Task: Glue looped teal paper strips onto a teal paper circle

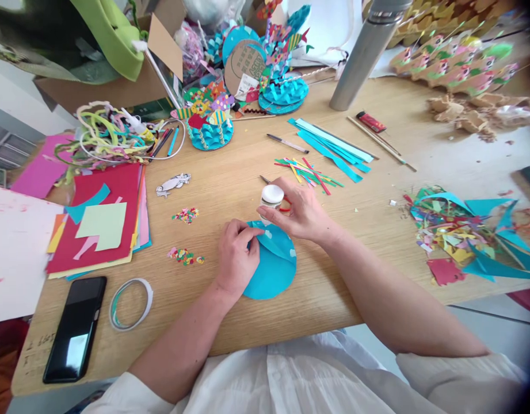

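Observation:
In front of me on the table lies a round blue paper disc (269, 279), with a blue paper strip (278, 244) standing up across its upper part and a few whitish spots along it. My left hand (239, 256) is closed in a pinch at the left end of that strip, resting on the disc's edge. My right hand (302, 211) grips a small white-capped bottle (272, 196) between thumb and fingers, just above the disc's far edge. Partly hidden behind that hand are scissors with red handles (285, 204).
Beyond my hands lie thin coloured paper strips (310, 173), wider blue strips (334, 146) and a pen (288, 143). Confetti piles (186, 256), stacked coloured paper (100, 224), a tape roll (130, 305) and a phone (75, 328) are leftward. Paper scraps (454, 230) lie right; a steel flask (362, 57) stands behind.

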Tool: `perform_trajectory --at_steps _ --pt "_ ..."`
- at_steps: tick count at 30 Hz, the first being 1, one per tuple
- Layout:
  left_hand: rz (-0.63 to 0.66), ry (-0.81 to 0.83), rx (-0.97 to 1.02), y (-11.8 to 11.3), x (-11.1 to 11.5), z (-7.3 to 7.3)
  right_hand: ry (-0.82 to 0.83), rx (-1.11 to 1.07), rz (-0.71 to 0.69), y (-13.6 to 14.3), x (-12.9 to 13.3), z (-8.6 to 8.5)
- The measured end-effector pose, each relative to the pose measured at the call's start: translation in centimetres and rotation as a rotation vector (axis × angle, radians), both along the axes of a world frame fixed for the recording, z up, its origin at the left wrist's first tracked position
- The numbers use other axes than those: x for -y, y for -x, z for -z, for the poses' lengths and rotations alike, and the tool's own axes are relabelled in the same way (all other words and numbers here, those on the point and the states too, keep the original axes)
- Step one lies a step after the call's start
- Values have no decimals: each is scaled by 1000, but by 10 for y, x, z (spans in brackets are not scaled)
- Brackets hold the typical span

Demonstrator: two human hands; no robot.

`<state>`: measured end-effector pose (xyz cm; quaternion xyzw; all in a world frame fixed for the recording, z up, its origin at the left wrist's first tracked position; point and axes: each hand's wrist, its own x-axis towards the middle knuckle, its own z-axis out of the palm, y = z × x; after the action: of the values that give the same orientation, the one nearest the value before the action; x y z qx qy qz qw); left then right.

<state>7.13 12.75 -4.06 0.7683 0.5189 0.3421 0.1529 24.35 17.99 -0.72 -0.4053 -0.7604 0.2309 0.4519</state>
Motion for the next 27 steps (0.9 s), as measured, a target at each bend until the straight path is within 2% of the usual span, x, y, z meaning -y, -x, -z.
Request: perform_trajectory --at_steps 13,27 --pt "5 -2 -5 0 -1 -1 6 97 -55 -13 -1 -11" --pt "-6 2 -11 0 -1 -2 155 189 -199 -34 -5 -17"
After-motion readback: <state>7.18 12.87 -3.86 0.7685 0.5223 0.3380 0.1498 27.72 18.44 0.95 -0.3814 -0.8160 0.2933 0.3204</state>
